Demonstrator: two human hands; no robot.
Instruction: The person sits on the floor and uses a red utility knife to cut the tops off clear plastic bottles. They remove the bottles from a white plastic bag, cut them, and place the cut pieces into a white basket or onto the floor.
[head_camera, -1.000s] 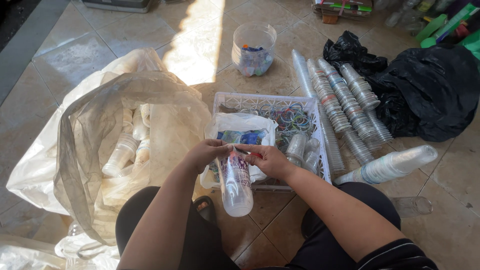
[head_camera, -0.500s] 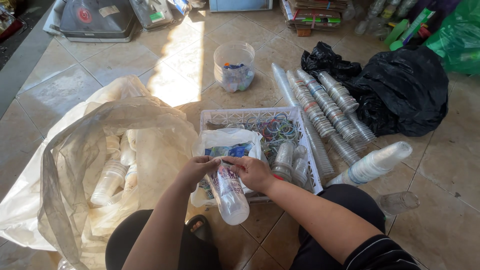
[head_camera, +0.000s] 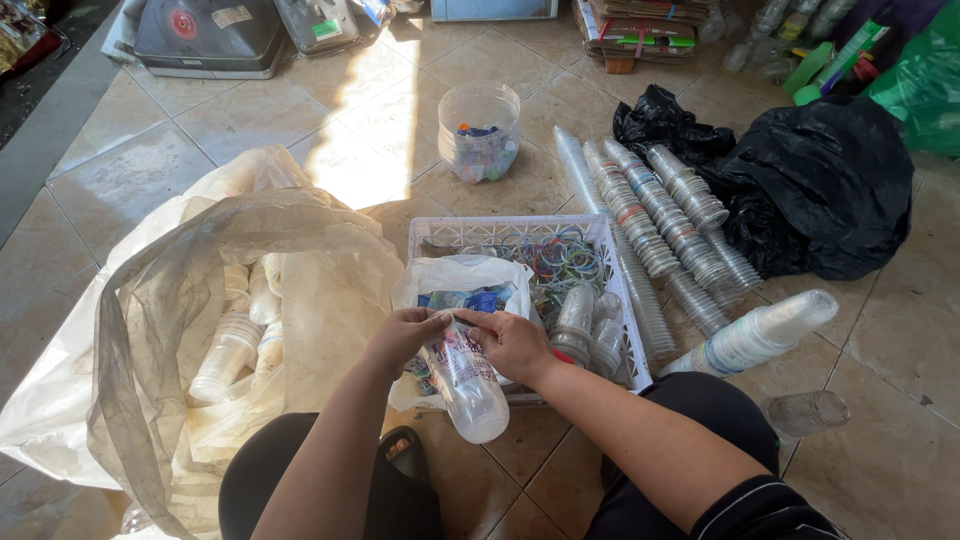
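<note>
My left hand (head_camera: 400, 338) and my right hand (head_camera: 510, 343) meet at the rim of a clear plastic cup (head_camera: 465, 385) with a printed label. The cup lies tilted, its base toward me, over a small white plastic bag (head_camera: 455, 280) of coloured scraps. Both hands pinch at the cup's top edge. Behind them stands a white plastic crate (head_camera: 600, 235) holding coloured rubber bands (head_camera: 560, 260) and a few clear cups (head_camera: 585, 325).
A big translucent sack (head_camera: 210, 300) full of used cups lies at left. Long rows of stacked cups (head_camera: 660, 225) lie right of the crate, beside black bags (head_camera: 820, 190). A round tub of bits (head_camera: 480, 130) stands beyond. A white cup stack (head_camera: 760, 335) and one loose cup (head_camera: 805, 412) rest near my right knee.
The view has tilted up and shows more of the floor beyond. Both hands stay on the cup's rim, and the cup has shifted slightly nearer to me.
</note>
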